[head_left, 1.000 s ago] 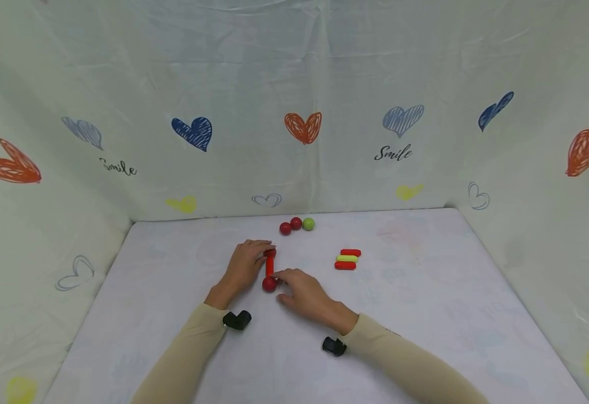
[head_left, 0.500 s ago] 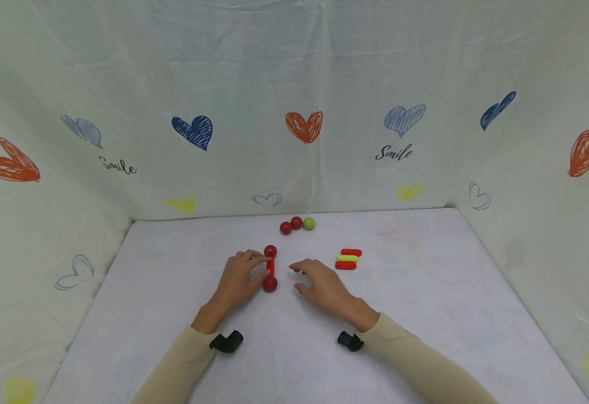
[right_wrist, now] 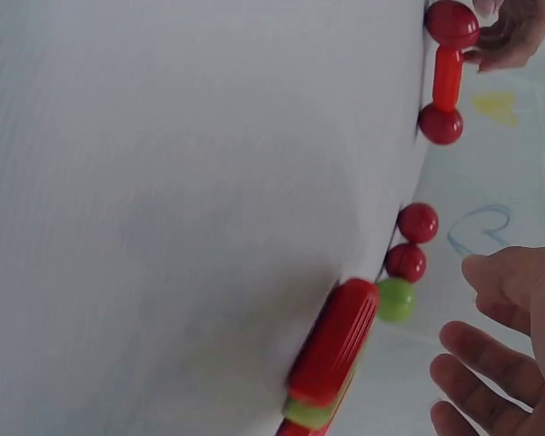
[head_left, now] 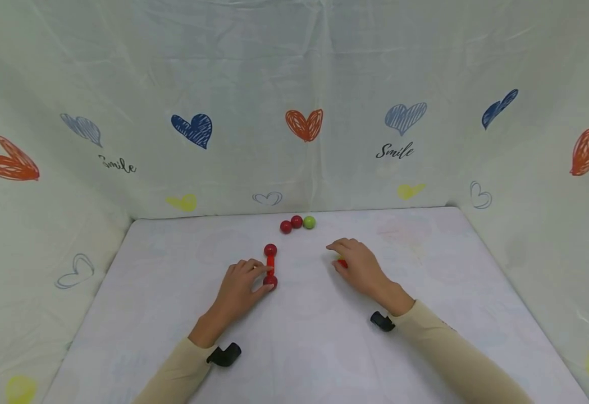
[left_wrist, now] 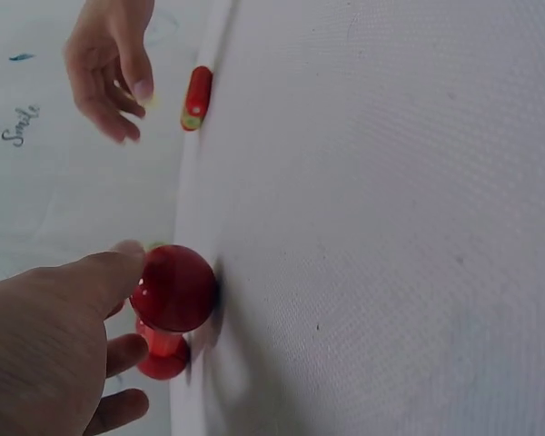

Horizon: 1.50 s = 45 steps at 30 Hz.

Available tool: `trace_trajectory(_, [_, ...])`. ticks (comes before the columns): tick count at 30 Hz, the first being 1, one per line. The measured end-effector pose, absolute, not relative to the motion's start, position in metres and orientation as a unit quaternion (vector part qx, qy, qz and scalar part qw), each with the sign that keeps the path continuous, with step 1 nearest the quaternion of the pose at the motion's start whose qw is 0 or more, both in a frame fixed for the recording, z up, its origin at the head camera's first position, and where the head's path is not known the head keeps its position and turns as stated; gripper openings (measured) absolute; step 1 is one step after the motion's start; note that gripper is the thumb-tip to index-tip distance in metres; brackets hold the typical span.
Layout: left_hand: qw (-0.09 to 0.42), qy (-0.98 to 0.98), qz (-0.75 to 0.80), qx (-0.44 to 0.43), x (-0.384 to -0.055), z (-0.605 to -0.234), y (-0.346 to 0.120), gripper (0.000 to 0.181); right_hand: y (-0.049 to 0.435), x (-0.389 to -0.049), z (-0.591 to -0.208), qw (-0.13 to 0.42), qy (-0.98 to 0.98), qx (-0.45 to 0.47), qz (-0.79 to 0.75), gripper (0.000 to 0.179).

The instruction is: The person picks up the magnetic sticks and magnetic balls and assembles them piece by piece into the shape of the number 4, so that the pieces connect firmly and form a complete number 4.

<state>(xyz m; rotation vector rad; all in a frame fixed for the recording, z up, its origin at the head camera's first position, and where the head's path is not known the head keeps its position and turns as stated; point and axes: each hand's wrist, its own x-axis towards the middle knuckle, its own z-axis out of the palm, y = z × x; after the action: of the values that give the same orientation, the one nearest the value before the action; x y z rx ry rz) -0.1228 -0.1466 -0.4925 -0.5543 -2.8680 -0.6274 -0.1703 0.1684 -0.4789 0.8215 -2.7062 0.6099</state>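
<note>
A red stick with a red ball on each end lies on the white table, pointing away from me. My left hand holds its near ball between thumb and curled fingers. My right hand hovers with loosely bent fingers over a small stack of red and yellow-green sticks, hiding most of it in the head view. The right wrist view shows a gap between those fingers and the sticks.
Two red balls and a green ball sit in a row near the table's back edge. Cloth walls printed with hearts close in the back and both sides.
My right hand has left the ball-and-stick piece and moved right, over the stack of sticks. My left hand has slid back from the far ball to the near ball.
</note>
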Motion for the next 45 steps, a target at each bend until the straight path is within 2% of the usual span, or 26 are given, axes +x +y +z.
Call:
trace_trajectory(6, [0.086, -0.961, -0.188, -0.184, -0.12, -0.493, -0.143, 0.045, 0.192, -0.181, -0.475, 0.103, -0.944, 0.261, 0.175, 0.036])
trace_trajectory(13, [0.102, -0.959, -0.186, -0.19, -0.118, -0.495, -0.141, 0.038, 0.208, -0.19, -0.477, 0.08, -0.956, 0.243, 0.143, 0.035])
trace_trajectory(31, [0.097, -0.959, -0.197, -0.179, -0.117, -0.5, -0.142, 0.031, 0.218, -0.203, -0.485, 0.043, -0.961, 0.252, 0.106, 0.025])
trace_trajectory(45, [0.093, -0.962, -0.189, -0.174, -0.116, -0.498, -0.14, 0.032, 0.221, -0.205, -0.481, 0.071, -0.959, 0.254, 0.105, 0.026])
